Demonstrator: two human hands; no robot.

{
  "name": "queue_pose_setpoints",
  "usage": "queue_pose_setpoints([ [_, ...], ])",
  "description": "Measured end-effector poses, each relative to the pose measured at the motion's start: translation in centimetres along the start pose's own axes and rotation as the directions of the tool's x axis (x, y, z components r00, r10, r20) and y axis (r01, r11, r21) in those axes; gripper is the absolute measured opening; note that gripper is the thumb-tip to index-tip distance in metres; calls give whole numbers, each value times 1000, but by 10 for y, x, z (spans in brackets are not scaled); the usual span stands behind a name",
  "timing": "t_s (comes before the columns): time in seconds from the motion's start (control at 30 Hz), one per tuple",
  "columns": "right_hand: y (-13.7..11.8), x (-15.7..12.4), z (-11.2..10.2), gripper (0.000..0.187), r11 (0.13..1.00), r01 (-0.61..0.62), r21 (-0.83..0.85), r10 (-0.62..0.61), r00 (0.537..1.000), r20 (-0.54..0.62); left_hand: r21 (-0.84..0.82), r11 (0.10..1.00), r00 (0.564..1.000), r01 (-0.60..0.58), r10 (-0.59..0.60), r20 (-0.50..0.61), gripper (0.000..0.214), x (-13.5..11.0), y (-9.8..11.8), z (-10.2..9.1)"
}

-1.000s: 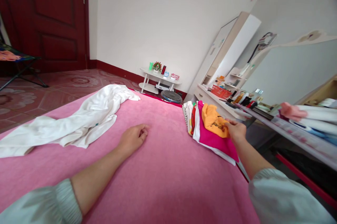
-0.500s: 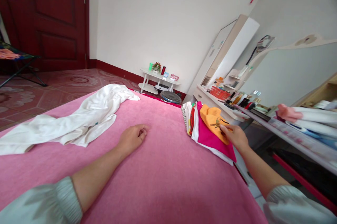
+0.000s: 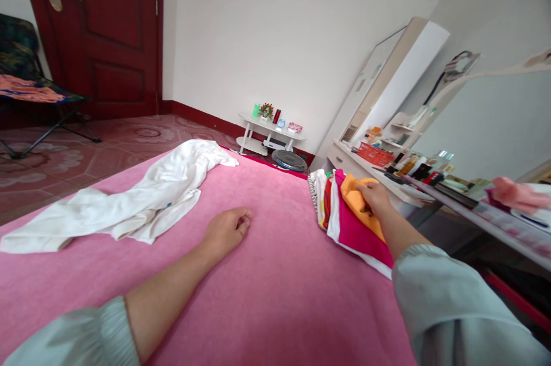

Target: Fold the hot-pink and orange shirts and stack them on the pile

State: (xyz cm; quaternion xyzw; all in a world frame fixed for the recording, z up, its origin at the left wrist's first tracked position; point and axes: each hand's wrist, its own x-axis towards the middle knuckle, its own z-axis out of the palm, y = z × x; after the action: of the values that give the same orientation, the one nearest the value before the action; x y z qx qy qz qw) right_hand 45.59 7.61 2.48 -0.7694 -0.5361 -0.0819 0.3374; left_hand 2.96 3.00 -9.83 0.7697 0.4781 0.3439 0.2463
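Note:
My left hand [image 3: 228, 231] rests on the pink bedspread [image 3: 275, 274], its fingers curled in with nothing in them. To its left a white garment [image 3: 150, 194] lies loosely spread, with crumpled edges. My right hand [image 3: 373, 196] is on an orange garment [image 3: 356, 203], which lies on a stack of clothes at the bed's right edge. Its fingers bend down against the cloth; whether they pinch it is hidden. Under the orange piece is a magenta garment [image 3: 357, 235] with white cloth below it. Red, white and striped pieces [image 3: 321, 194] stand folded behind.
A dressing table [image 3: 340, 159] with a red basket [image 3: 374, 154], bottles and a mirror [image 3: 495, 119] runs along the right. Beyond the bed stands a small white shelf [image 3: 253, 122]. At the left are a folding chair [image 3: 47, 96] and a dark red door [image 3: 116, 39].
My right hand has slid farther up the orange garment, away from me, and now covers its dark print. My left hand stays on the bedspread. The view has shifted a little to the left.

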Motion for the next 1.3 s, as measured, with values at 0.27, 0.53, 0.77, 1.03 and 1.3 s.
queue_pose_setpoints([
  [0.27, -23, -55, 10, 61, 918, 393, -55, -382, 914, 138, 25, 1000, 1000, -9, 9, 0, 20, -1, 2, -1],
  [0.53, 39, -115, -26, 54, 800, 377, -467, -400, 915, 53, 58, 998, 999, -31, 31, -5, 20, 0, 3, -1],
  [0.77, 27, -99, -58, 48, 762, 289, -579, -232, 957, 172, 51, 998, 999, -36, 35, 19, 19, 0, 3, -1],
  [1.03, 81, -107, -88, 51, 786, 494, -372, -397, 864, 309, 59, 997, 999, -39, 38, 14, 20, 0, 3, -2],
  [1.3, 20, -142, -52, 46, 801, 570, -184, -489, 799, 350, 49, 998, 999, -45, 44, 23, 21, 0, 4, -3],
])
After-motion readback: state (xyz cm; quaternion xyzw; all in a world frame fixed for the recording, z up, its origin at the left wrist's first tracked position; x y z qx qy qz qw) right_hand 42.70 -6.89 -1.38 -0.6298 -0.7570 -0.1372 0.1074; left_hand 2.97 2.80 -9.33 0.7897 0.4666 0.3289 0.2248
